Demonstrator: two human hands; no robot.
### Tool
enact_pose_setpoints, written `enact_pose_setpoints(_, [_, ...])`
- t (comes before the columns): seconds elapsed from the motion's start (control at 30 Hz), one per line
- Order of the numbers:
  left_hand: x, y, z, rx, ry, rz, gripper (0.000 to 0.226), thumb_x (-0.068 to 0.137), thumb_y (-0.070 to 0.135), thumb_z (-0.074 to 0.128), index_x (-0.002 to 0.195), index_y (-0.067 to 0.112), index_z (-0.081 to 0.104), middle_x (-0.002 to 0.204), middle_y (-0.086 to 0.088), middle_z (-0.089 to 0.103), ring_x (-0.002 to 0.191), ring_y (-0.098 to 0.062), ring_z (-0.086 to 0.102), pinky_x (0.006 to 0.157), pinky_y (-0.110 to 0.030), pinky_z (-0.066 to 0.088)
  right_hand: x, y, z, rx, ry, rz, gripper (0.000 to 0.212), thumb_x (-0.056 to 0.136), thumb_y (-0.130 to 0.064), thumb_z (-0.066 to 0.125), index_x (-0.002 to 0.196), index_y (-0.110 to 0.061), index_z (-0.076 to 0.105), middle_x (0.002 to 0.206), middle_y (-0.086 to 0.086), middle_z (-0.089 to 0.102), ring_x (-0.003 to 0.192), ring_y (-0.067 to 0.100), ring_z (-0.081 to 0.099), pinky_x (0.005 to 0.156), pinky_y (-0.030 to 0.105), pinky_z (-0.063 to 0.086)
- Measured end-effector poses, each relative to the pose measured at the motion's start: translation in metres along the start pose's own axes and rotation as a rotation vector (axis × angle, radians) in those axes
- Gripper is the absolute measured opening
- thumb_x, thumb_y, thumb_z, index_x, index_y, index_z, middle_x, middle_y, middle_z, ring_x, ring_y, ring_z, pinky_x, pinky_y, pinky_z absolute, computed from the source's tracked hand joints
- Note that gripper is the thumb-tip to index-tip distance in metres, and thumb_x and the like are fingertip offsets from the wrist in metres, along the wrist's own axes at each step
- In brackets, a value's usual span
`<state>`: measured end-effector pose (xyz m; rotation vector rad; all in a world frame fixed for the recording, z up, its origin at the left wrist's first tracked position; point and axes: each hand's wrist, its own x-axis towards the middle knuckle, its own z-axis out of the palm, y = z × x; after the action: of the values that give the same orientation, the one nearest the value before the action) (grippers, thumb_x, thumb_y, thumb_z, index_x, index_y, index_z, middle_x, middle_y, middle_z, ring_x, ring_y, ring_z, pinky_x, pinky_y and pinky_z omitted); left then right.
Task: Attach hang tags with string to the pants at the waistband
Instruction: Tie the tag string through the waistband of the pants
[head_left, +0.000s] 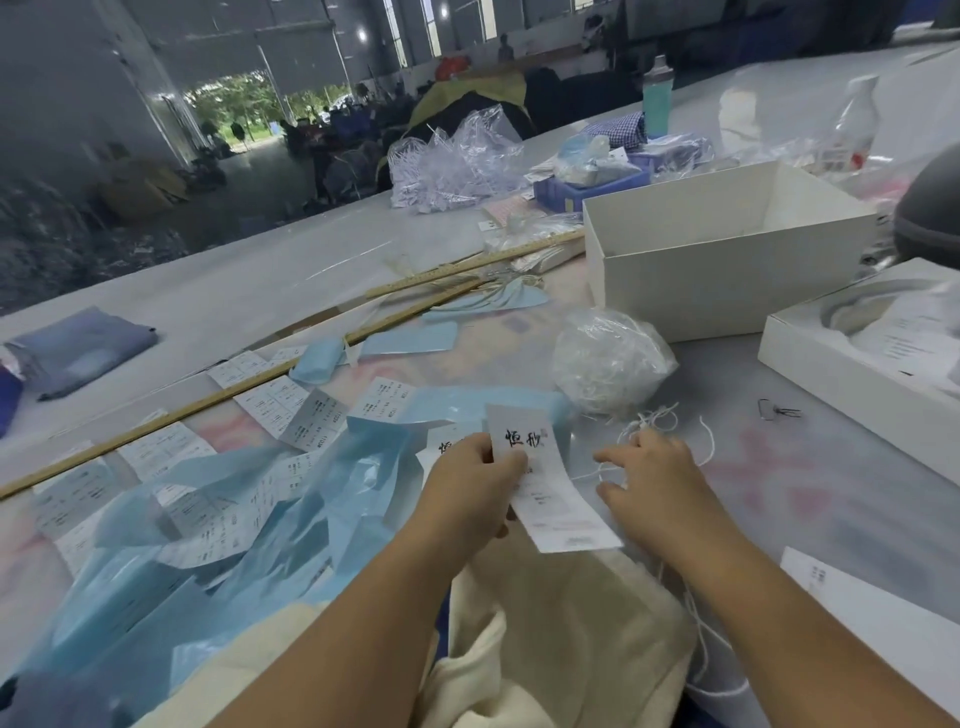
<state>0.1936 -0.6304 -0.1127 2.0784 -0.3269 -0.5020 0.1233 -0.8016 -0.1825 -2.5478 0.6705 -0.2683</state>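
Observation:
My left hand (470, 480) pinches a long white hang tag (550, 488) with black brush characters, held above cream pants (561, 639) bunched at the table's near edge. A second tag of the same kind (441, 447) peeks out behind that hand. To the right of the tag, my right hand (649, 475) rests palm down, its fingers spread over loose white strings (670, 421). Whether it grips a string I cannot tell. One white string (698, 639) trails down beside the pants.
A clear bag of strings (608, 358) lies just beyond my hands. Blue plastic bags (249, 530) and several small labels (291, 410) cover the left. Two wooden rulers (415, 283) cross the table. White boxes (717, 270) stand at the right, with a clip (774, 410) near them.

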Motion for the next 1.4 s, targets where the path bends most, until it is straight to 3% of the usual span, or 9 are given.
enact_pose_setpoints(0.3, [0.003,-0.009,-0.006,-0.011,-0.008,-0.015,0.016,0.093,0.013,0.055,0.103,0.024,0.060,0.090,0.004,0.070,0.070,-0.013,0.070,0.048,-0.019,0.047,0.018,-0.008,0.013,-0.287,-0.007,-0.218,0.017,0.097,-0.028,0.050,0.104,-0.023,0.065,0.111,-0.003,0.052,0.111,0.021,0.041,0.098,0.033,0.035])
enact_pose_setpoints(0.4, [0.002,-0.008,-0.009,-0.046,-0.010,-0.016,0.019,0.090,0.011,0.053,0.100,0.024,0.062,0.089,0.002,0.072,0.074,-0.016,0.070,0.050,-0.023,0.049,0.008,-0.016,0.005,0.099,0.272,-0.293,0.011,0.096,-0.014,0.055,0.085,-0.014,0.057,0.088,-0.001,0.056,0.088,0.023,0.049,0.083,0.036,0.041])
enact_pose_setpoints(0.53, [-0.002,0.002,-0.014,-0.149,0.016,0.001,0.019,0.080,0.021,0.053,0.089,0.019,0.069,0.083,-0.006,0.073,0.073,-0.023,0.071,0.063,-0.036,0.055,-0.007,-0.039,-0.025,0.733,0.376,-0.176,0.018,0.100,-0.012,0.049,0.084,-0.020,0.053,0.071,-0.005,0.067,0.072,0.005,0.063,0.065,0.011,0.044])
enact_pose_setpoints(0.67, [-0.015,0.012,-0.017,-0.377,0.064,-0.007,0.016,0.094,0.011,0.050,0.098,0.007,0.065,0.074,-0.005,0.070,0.057,-0.014,0.069,0.049,-0.024,0.051,-0.026,-0.064,-0.059,1.037,0.237,-0.235,0.018,0.101,-0.007,0.046,0.087,-0.015,0.052,0.065,0.004,0.068,0.057,0.016,0.062,0.057,0.022,0.051])
enact_pose_setpoints(0.77, [-0.029,0.024,-0.024,-0.408,0.087,0.092,0.016,0.093,0.007,0.055,0.106,0.014,0.061,0.090,-0.011,0.073,0.072,-0.024,0.073,0.059,-0.036,0.060,-0.046,-0.078,-0.079,1.247,0.094,-0.218,0.017,0.100,-0.004,0.047,0.087,-0.012,0.054,0.061,0.006,0.063,0.044,0.017,0.050,0.041,0.024,0.040])
enact_pose_setpoints(1.0, [-0.093,0.029,-0.045,-0.214,0.023,0.155,0.092,0.088,0.001,0.058,0.151,0.048,0.010,0.079,-0.013,0.066,0.042,-0.019,0.061,0.041,-0.027,0.049,-0.093,-0.112,-0.111,1.389,-0.168,-0.261,0.036,0.099,0.002,0.044,0.083,-0.014,0.071,0.065,0.013,0.062,0.034,0.009,0.034,0.037,0.013,0.025])
enact_pose_setpoints(1.2, [-0.158,0.019,-0.085,-0.192,-0.021,0.247,0.079,0.089,0.001,0.057,0.145,0.050,0.029,0.072,-0.009,0.068,0.044,-0.020,0.057,0.042,-0.028,0.048,-0.135,-0.136,-0.123,1.353,-0.235,-0.344,0.021,0.092,0.003,0.051,0.086,-0.007,0.068,0.080,0.023,0.069,0.033,0.010,0.030,0.036,0.014,0.024])
enact_pose_setpoints(1.33, [-0.201,0.008,-0.096,-0.189,-0.113,0.272,0.042,0.088,0.015,0.056,0.123,0.037,0.052,0.091,-0.017,0.074,0.077,-0.048,0.066,0.067,-0.060,0.055,-0.167,-0.152,-0.122,1.353,-0.360,-0.388,0.012,0.074,-0.008,0.060,0.078,-0.012,0.071,0.078,0.023,0.067,0.031,0.008,0.027,0.036,0.015,0.022])
enact_pose_setpoints(1.4, [-0.218,0.001,-0.098,-0.261,-0.112,0.301,0.023,0.088,0.016,0.058,0.109,0.026,0.060,0.095,-0.021,0.072,0.073,-0.039,0.067,0.059,-0.045,0.053,-0.182,-0.158,-0.118,1.342,-0.409,-0.385,0.014,0.071,-0.003,0.057,0.073,-0.011,0.069,0.075,0.022,0.066,0.032,0.009,0.026,0.037,0.015,0.022])
